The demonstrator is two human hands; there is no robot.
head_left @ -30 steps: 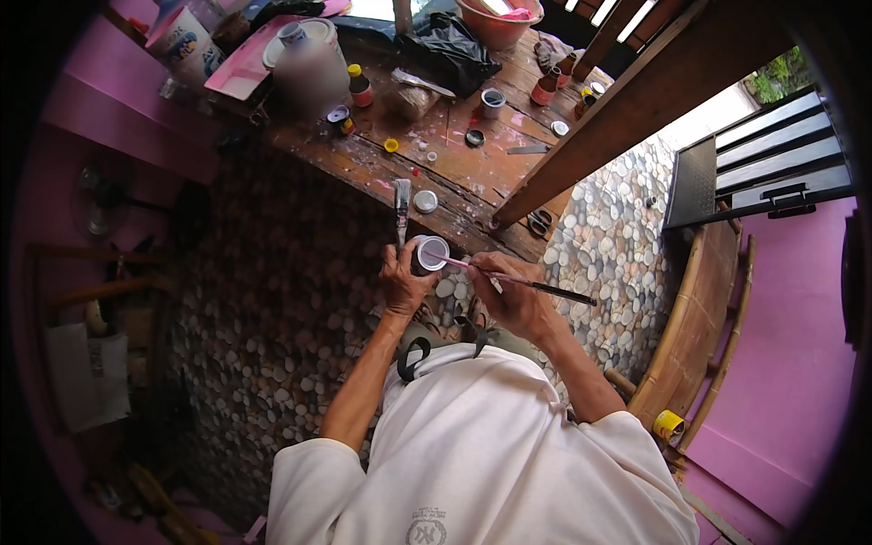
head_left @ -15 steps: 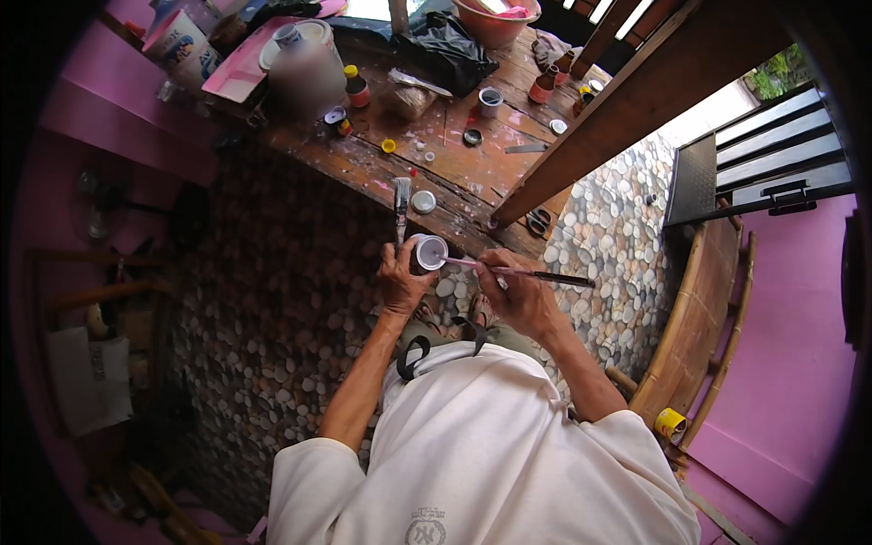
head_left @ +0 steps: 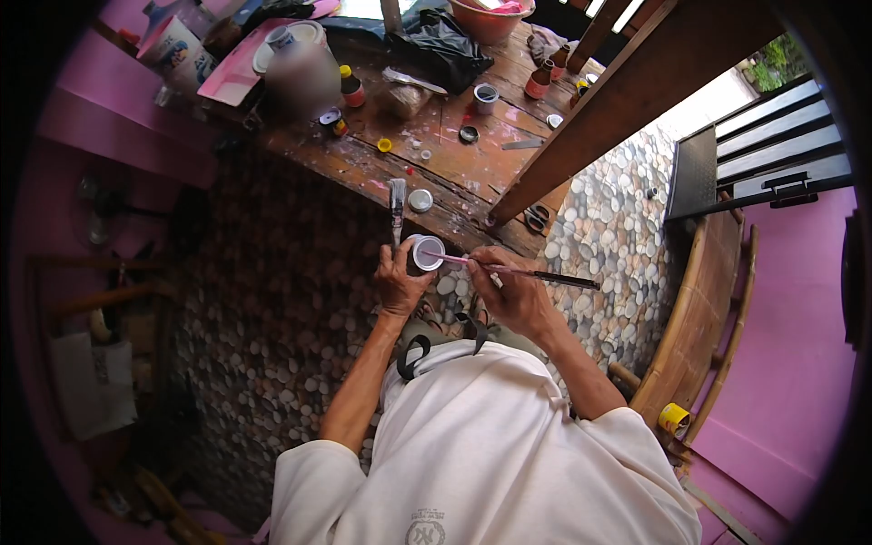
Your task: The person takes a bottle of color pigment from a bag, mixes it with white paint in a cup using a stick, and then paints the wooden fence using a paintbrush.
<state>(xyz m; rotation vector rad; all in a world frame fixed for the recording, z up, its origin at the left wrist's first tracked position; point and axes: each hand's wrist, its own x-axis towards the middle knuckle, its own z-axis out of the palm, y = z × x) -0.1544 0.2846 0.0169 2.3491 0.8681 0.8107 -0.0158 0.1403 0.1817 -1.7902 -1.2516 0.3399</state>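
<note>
My left hand (head_left: 398, 283) is closed around a small open paint can (head_left: 428, 252) with pale greyish-lilac paint inside. The same hand also keeps a flat paintbrush (head_left: 397, 207) upright beside the can, its bristles pointing away from me. In my right hand (head_left: 518, 298) is a thin stick-like tool (head_left: 570, 280), pinkish toward the can and black at its far end. Its pink end reaches inside the can's rim; whether it is a brush I cannot tell. A round lid (head_left: 420, 200) lies on the table edge just beyond the can.
A paint-spattered wooden table (head_left: 345, 173) stands ahead, with bottles (head_left: 351, 87), a dark-filled cup (head_left: 485, 97), scissors (head_left: 537, 217) and a black bag (head_left: 445, 50). A wooden post (head_left: 581, 118) slants at the right. A bamboo bench (head_left: 690, 309) stands by the pink wall.
The tool's pink end has shifted slightly left inside the can, with my right hand moving a little the same way. The grip of both hands is unchanged.
</note>
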